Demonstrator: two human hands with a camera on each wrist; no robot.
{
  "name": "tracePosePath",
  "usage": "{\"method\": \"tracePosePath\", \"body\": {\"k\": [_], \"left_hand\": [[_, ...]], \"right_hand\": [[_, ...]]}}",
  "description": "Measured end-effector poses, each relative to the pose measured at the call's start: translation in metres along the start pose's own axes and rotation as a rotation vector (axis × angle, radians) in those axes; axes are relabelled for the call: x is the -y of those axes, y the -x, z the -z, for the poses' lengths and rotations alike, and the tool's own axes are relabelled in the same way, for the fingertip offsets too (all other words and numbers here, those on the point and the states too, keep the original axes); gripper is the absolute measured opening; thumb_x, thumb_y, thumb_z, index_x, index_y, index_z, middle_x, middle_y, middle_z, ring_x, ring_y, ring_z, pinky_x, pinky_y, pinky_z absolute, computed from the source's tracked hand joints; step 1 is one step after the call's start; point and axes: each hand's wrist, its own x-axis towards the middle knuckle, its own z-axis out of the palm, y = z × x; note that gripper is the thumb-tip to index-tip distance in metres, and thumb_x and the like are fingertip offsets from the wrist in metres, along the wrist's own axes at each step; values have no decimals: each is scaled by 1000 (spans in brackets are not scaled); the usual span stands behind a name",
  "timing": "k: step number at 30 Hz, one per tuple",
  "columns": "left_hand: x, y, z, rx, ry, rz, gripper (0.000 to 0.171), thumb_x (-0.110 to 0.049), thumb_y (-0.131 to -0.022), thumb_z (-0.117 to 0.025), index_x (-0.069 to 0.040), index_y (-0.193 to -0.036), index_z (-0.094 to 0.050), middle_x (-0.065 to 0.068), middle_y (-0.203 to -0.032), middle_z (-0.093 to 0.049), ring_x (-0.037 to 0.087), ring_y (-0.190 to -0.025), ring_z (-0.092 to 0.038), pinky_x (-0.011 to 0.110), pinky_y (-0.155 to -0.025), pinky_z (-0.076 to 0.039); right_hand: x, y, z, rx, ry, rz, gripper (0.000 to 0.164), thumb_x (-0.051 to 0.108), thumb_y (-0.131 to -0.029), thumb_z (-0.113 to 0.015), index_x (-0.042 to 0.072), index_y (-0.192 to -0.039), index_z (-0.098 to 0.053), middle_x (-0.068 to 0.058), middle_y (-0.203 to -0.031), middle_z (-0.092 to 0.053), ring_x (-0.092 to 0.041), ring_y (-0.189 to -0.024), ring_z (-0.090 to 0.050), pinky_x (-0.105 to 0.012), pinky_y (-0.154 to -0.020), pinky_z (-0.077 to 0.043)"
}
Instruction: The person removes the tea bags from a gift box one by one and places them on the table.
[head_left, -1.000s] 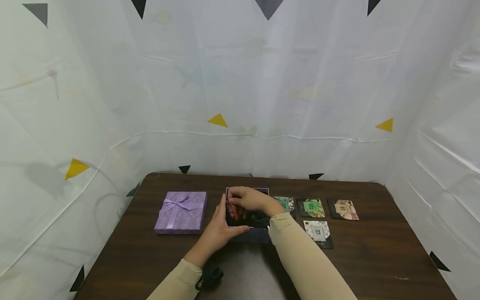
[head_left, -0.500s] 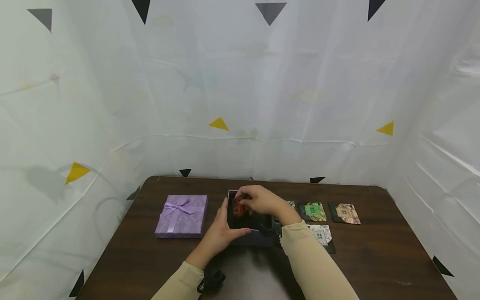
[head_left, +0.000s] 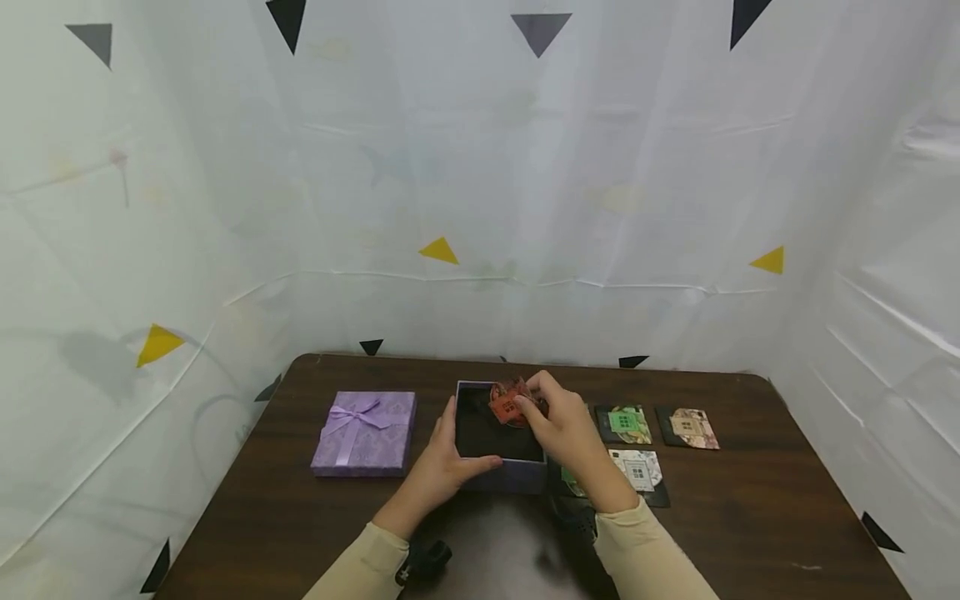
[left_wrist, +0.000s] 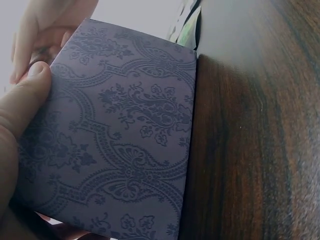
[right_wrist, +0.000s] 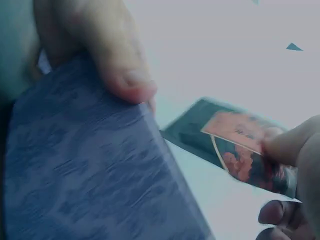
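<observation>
My left hand (head_left: 435, 479) grips the near-left corner of an open purple box (head_left: 517, 477), thumb over the near rim and the other fingers along its left side. In the left wrist view the thumb lies against the patterned box wall (left_wrist: 135, 115). My right hand (head_left: 566, 429) pinches a flat packet (head_left: 508, 404) with a red label, between thumb and fingers, over the right part of the box. The right wrist view shows this packet (right_wrist: 190, 127) as dark with a red and floral print, above the rim level. The box's inside is black.
Left of the box lies a purple lid (head_left: 363, 437) with a ribbon bow. To the right are flat packets with green (head_left: 624, 423), beige (head_left: 687, 427) and white (head_left: 637, 473) labels. Another green packet (head_left: 572, 482) is partly under the right wrist. A white curtain (head_left: 480, 167) stands behind the table.
My right hand has lifted the red-labelled packet up from inside the box and moved it to the right, turning it. The left hand stays on the box.
</observation>
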Motion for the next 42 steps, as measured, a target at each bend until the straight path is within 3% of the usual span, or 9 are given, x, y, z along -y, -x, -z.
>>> {"method": "tracePosePath", "body": {"k": [4,9,15,17,21,28,34,39,42], "left_hand": [[1,-2,1,-1,-8,5,139,-60,-80,-94,-20,-178,-3,27,-181,-13,52,-166,-21,76,-126,-28],[1,-5,1,-9,-6,6,137,-56,-81,-95,-21,-178,-4,25,-182,-13,51,-166,-21,76,-126,-28],[4,-5,0,-14,-11,10,139,-58,-81,-94,-21,-178,-2,27,-181,-13,53,-166,-19,78,-125,-27],[5,-5,0,-14,-15,10,138,-59,-82,-93,-22,-178,0,28,-181,-12,53,-166,-18,78,-125,-27],[5,-6,1,-15,-19,12,138,-63,-82,-92,-24,-178,0,27,-182,-10,52,-166,-20,78,-124,-29],[5,-10,4,1,-17,-4,139,-63,-81,-92,-25,-178,1,25,-182,-11,53,-166,-21,78,-124,-30],[6,-7,6,1,-25,10,143,-66,-78,-92,-22,-178,0,26,-182,-12,53,-165,-22,76,-125,-30],[8,-6,11,-8,-33,17,141,-63,-80,-93,-22,-178,0,26,-182,-12,53,-165,-23,76,-125,-30],[9,-5,15,-10,-43,9,141,-61,-81,-93,-21,-178,1,27,-181,-13,54,-164,-24,77,-124,-31]], "right_hand": [[-11,16,5,-107,-76,-39,18,16,-107,-73,15,-122,-63,0,-99,-70,-11,-78,-57,-28,-65,-47],[-32,30,15,-239,-201,-70,44,6,-106,-71,8,-146,-52,-5,-104,-63,-12,-72,-53,-26,-59,-44],[-58,56,30,-364,-109,-124,18,4,-108,-66,7,-126,-68,-8,-111,-68,-6,-82,-56,-17,-64,-48],[-67,65,38,-392,-104,-170,17,4,-109,-64,7,-124,-71,-9,-120,-69,-3,-93,-59,-12,-70,-49],[-85,82,56,-422,-141,-269,25,4,-109,-65,5,-133,-71,-10,-125,-69,2,-92,-58,-9,-72,-47],[-109,102,90,-405,-253,-388,40,3,-104,-72,-3,-142,-60,-17,-145,-61,14,-110,-58,-5,-82,-52],[-126,127,113,-403,-199,-570,39,2,-106,-67,-5,-142,-55,-18,-144,-58,18,-100,-57,-10,-77,-57],[-143,139,118,-334,-216,-710,40,2,-108,-61,-6,-147,-53,-23,-148,-56,6,-91,-64,-20,-72,-60],[-152,140,115,-206,-66,-733,42,8,-108,-64,-5,-147,-56,-30,-143,-59,-17,-99,-69,-32,-79,-59]]}}
